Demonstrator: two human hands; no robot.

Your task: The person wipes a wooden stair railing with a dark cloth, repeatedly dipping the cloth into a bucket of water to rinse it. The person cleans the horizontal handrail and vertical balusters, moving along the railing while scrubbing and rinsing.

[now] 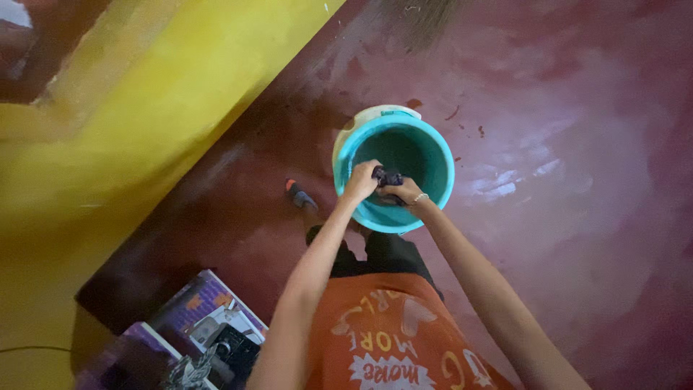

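Note:
A teal bucket (433, 155) stands on the dark red floor (577, 180) in front of me, seen from straight above. Over its near side my left hand (360, 180) and my right hand (403, 191) are both closed on a dark wet cloth (388, 176), which is bunched between them. A thin bracelet circles my right wrist. My orange shirt and dark shorts fill the bottom of the view.
A yellow wall (144, 123) runs along the left. A small dark object with an orange tip (299, 195) lies on the floor left of the bucket. Purple cardboard boxes (195, 332) sit at the lower left. Broom bristles (422, 22) show at the top.

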